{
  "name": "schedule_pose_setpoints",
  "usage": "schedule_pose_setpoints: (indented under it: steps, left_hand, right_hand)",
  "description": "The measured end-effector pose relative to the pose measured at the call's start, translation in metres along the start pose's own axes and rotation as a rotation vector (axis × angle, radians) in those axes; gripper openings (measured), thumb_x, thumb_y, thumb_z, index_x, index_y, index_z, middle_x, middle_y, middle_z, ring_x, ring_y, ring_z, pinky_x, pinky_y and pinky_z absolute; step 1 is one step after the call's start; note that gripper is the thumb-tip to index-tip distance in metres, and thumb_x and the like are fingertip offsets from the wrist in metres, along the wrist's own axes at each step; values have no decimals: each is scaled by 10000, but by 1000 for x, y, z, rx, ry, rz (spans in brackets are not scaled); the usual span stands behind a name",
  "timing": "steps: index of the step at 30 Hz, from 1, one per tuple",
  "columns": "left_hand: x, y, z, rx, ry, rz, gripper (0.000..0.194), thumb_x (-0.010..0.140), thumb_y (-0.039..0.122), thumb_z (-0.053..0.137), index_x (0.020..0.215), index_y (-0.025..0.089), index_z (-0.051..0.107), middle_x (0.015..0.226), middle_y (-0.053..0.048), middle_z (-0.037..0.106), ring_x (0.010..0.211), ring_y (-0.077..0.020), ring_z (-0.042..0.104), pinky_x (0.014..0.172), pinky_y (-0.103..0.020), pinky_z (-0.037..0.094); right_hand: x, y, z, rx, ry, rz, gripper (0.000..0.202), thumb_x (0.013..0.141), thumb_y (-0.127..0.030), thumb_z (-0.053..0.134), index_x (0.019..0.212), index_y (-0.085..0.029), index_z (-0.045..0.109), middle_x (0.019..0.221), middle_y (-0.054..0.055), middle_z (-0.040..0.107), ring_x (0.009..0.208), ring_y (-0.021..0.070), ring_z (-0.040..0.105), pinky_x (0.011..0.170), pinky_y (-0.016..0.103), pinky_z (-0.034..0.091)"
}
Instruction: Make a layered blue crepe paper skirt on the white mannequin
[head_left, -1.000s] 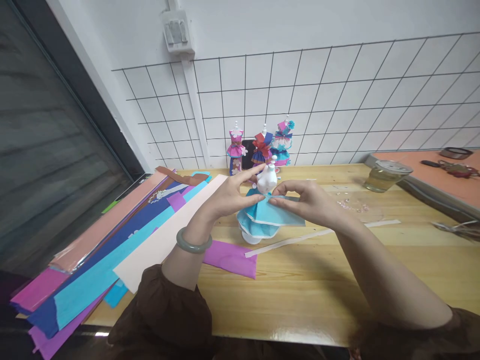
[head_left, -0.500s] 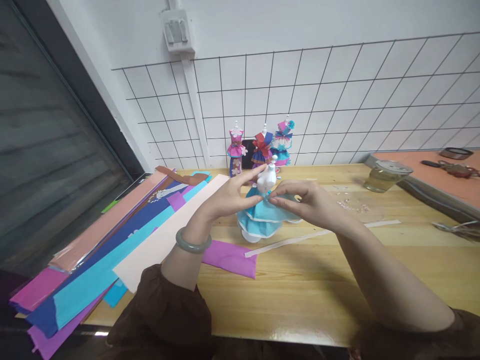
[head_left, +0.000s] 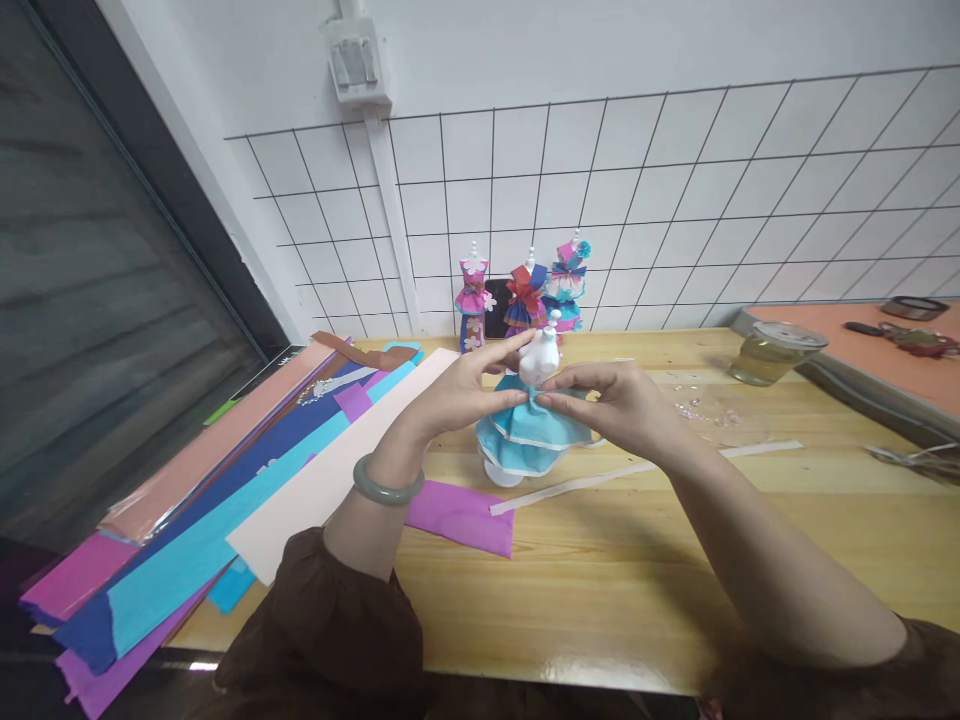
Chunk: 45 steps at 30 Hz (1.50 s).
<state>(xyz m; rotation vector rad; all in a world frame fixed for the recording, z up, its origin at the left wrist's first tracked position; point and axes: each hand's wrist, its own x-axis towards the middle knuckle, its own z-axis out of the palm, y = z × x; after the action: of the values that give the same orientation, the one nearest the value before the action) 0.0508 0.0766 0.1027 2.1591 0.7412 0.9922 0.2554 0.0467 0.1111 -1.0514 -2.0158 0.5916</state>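
A small white mannequin (head_left: 540, 358) stands on the table, wearing a layered turquoise skirt (head_left: 529, 435) with white edging. My left hand (head_left: 469, 388) wraps the mannequin's left side, its fingers behind the torso and its thumb at the skirt's waist. From the right, my right hand (head_left: 611, 405) pinches the turquoise skirt at the waist between thumb and fingers. A thin white strip (head_left: 577, 482) lies on the wood in front of the skirt, one end over a purple paper piece (head_left: 465, 517).
Three dressed mini mannequins (head_left: 525, 295) stand by the wall. Coloured paper sheets (head_left: 285, 440) cover the left side. At the right are a lidded cup (head_left: 772, 355), pink beads (head_left: 701, 412), an orange board (head_left: 870, 350) and scissors (head_left: 907, 458).
The mannequin's top has shifted slightly right. The right side of the skirt hangs lower, and my right fingers have moved a little left at the waist.
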Motion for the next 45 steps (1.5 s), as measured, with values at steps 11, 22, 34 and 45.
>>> schedule_pose_setpoints:
  steps: [11, 22, 34, 45]
  left_hand:
    - [1, -1, 1, 27, 3, 23, 663, 770, 235, 637, 1371, 308, 366, 1357, -38, 477, 1127, -192, 495, 983, -369, 397]
    - [-2, 5, 1, 121, -3, -1, 692, 766, 208, 612, 1388, 325, 333, 1337, -38, 484, 1004, -182, 525, 917, -364, 441]
    - [1, -1, 5, 106, 43, 73, 629, 796, 351, 625, 1369, 300, 371, 1412, -39, 424, 1185, -212, 474, 983, -369, 416]
    - [1, -8, 2, 82, 53, 63, 629, 788, 297, 627, 1366, 304, 377, 1376, -35, 470, 1179, -219, 493, 985, -383, 417]
  right_hand:
    - [2, -2, 3, 68, 27, 171, 265, 709, -432, 664, 712, -167, 673, 599, 1, 614, 480, 92, 479, 419, 218, 339]
    - [2, -1, 5, 4, 52, 132, 237, 751, -399, 631, 714, -167, 661, 595, 12, 612, 496, 104, 490, 461, 229, 356]
    - [5, 6, 6, -7, 34, 96, 219, 768, -374, 613, 748, -161, 658, 664, 20, 630, 555, 110, 505, 488, 222, 372]
    - [2, 5, 0, -8, -13, 122, 266, 749, -434, 626, 777, -172, 660, 682, 16, 631, 553, 114, 507, 501, 236, 378]
